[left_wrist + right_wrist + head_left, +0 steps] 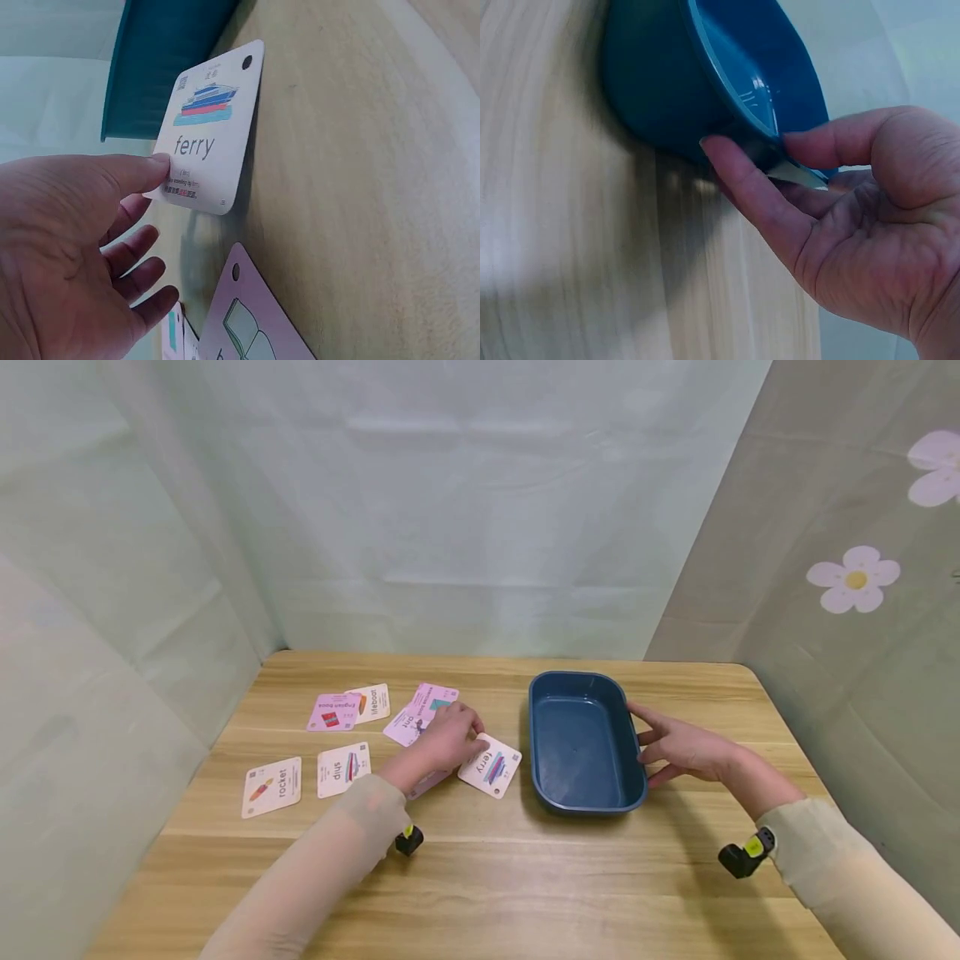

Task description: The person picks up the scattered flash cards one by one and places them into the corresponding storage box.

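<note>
My left hand (82,247) pinches a white card printed "ferry" (202,139) between thumb and finger, with its other fingers spread. In the head view that card (491,767) is near the left side of a deep blue bin (588,811). A pink card with a book drawing (247,322) lies just below the hand in the left wrist view. My right hand (690,750) rests its spread fingers against the bin's right outer wall, with fingertips at the rim (735,105). Nothing lies inside the bin.
Left of my left hand lie "rocket" (272,787), "ship" (342,770), "lifeboat" (375,702) and pink "English book" (333,712) cards. A pink card (437,695) overlaps an "ant" card (405,727) beyond the hand. Light curtains stand behind the wooden table (525,893).
</note>
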`<state>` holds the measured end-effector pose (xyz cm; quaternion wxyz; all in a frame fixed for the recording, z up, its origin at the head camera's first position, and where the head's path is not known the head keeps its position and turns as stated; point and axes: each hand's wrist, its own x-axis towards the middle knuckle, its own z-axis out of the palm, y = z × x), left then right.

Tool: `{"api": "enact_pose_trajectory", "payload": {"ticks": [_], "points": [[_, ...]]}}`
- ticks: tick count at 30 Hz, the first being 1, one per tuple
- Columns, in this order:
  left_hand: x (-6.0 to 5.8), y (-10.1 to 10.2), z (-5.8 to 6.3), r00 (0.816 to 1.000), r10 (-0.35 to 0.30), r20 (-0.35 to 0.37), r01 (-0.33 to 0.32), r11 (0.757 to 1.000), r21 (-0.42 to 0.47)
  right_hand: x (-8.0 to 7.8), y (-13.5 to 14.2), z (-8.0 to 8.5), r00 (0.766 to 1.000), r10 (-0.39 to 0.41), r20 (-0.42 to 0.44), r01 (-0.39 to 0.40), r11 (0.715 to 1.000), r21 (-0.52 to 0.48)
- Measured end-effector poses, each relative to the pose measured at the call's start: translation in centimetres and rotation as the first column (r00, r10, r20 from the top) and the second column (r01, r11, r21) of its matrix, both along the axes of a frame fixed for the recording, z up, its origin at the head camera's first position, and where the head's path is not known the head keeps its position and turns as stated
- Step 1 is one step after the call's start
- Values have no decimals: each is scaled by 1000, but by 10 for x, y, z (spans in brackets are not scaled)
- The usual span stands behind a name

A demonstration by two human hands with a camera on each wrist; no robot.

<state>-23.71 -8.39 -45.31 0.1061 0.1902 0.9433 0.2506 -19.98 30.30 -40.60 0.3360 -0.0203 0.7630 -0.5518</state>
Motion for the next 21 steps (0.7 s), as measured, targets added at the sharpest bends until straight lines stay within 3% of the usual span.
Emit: {"api": "enact_pose_trajectory", "payload": {"ticks": [11,18,21], "points": [[-1,-5,5,992,24,121,-36,994,101,5,-2,-6,999,-36,11,36,998,-41],[0,-14,12,957,36,287,-111,962,250,5,-1,-6,999,-30,12,31,999,-44],[0,-19,16,954,28,300,-108,961,255,5,-1,-7,999,-32,14,32,998,-48]]}}
